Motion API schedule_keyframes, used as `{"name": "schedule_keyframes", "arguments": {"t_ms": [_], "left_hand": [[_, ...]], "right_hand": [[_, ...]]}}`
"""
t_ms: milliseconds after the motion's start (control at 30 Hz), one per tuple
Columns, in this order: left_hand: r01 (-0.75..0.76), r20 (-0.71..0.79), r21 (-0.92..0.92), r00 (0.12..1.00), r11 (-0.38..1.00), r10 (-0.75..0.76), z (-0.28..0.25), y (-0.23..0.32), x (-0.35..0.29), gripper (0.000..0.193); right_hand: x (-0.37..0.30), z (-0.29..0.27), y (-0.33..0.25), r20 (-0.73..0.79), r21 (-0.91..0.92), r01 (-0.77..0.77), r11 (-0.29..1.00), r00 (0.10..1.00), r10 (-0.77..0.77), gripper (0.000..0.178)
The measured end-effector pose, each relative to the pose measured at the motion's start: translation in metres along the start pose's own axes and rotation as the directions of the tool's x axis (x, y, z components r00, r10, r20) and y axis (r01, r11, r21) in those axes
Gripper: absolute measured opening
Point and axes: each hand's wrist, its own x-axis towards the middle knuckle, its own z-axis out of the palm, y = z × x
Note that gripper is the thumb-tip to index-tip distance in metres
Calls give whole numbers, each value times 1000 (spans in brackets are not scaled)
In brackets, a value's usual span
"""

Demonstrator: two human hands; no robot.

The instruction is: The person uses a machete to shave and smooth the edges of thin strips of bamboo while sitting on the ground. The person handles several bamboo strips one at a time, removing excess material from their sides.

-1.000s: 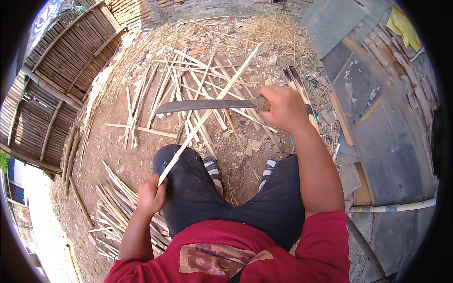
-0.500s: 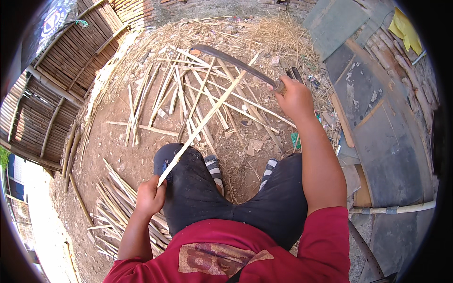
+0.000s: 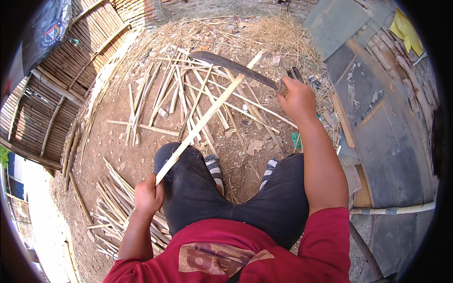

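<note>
My left hand is closed around the near end of a long pale bamboo strip. The strip slants up and to the right, passing over my left knee. My right hand grips the short handle of a machete, its dark, curved blade pointing to the left. The blade crosses the strip near its far end; whether it touches cannot be made out. Beyond my knees, several loose bamboo strips lie crisscrossed on the dirt. A second pile of strips rests on the ground beside my left arm.
Dark weathered boards lean along the right, with a yellow cloth at their top. A bamboo slat wall stands at the left. Dry straw is heaped toward the brick wall at the back.
The bamboo strip has turned so that its broader face shows. The machete blade also shows wider and has tilted, its tip slightly lower. Both hands keep their grips, having shifted only a little.
</note>
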Motion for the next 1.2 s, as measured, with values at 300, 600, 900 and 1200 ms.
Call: {"name": "schedule_keyframes", "arguments": {"t_ms": [300,600,900,1200], "left_hand": [[-38,-52,66,998,997,41,2,-5,-3,11],[-62,-58,66,996,996,66,5,-9,-3,9],[-39,-121,21,992,999,41,3,-4,-4,9],[-48,-108,63,993,997,55,4,-4,-3,9]], "right_hand": [[-3,2,-4,18,13,206,978,978,-206,32],[-3,4,1,54,19,287,958,956,-287,30],[2,6,25,-40,84,0,996,999,4,32],[-6,1,-20,31,105,426,899,902,-431,33]]}}
